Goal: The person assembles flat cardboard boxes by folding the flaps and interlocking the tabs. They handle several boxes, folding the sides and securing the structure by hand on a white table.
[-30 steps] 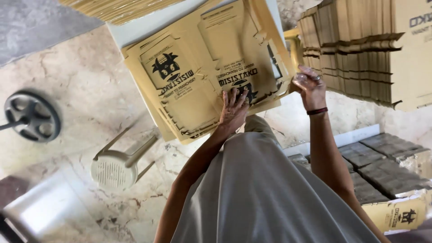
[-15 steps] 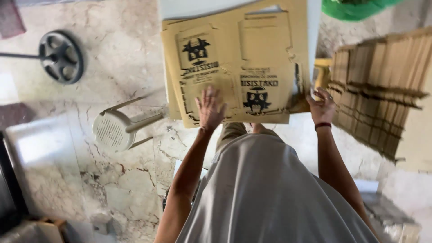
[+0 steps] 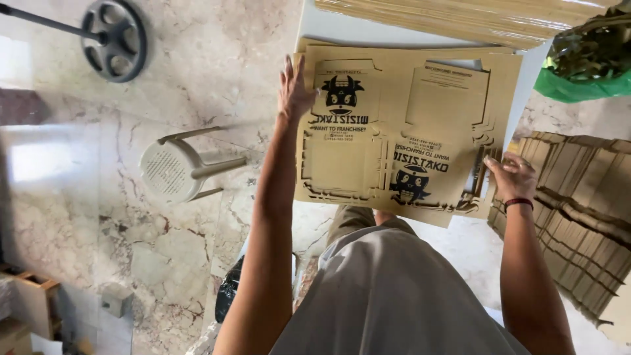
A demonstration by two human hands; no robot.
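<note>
Close by, a grey shirt (image 3: 394, 296) and two bare arms reaching out. Left hand (image 3: 294, 92) flat, fingers straight, pressed on the left edge of a stack of brown card sheets (image 3: 401, 125). Grip open wide there, not closed on anything. Right hand (image 3: 511, 177) at the lower right corner of the same stack, fingers curled on the edge; grip closed on the sheets. A dark red band (image 3: 518, 203) round that wrist.

Card sheets lying flat on a white worktop (image 3: 328, 29), cut into box shapes, with black cartoon cow heads printed on top.

To the right, more brown card (image 3: 578, 223) stacked in rows, just beside the right hand.

Down on the marble floor (image 3: 98, 197), a white plastic stool (image 3: 176, 167), left of the left arm. A brown box (image 3: 29, 302) at the lower left edge.

Farther off, a dark round wheel on a rod (image 3: 115, 39) on the floor. At the top, another pile of card (image 3: 473, 16). A green bag of leaves (image 3: 585, 62) in the far right corner.
</note>
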